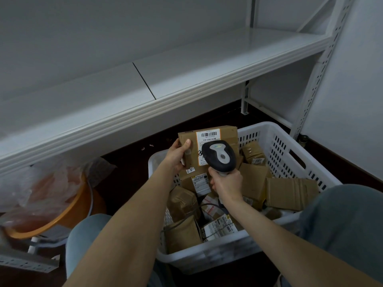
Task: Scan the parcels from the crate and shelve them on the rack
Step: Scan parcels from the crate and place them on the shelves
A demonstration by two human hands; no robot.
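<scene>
Resting on the dark floor (128, 154) between denim knees (342, 224), a white slotted crate (275, 137) is holding cardboard parcels (182, 201). Above it, the right hand (227, 184) is curling tight around a barcode scanner (219, 156), the left hand (176, 156) clamping a labelled parcel (226, 134). An orange basin (68, 212) is sitting left; beyond, the white rack (186, 75) is meeting a grey wall (83, 27).

We log a brown cardboard parcel (228, 134) with white label (207, 136) striped by a black barcode, black handheld scanner (219, 156) with grey centre, white plastic crate (279, 141) with slotted walls, white metal rack (207, 65), orange round basin (68, 214).
</scene>
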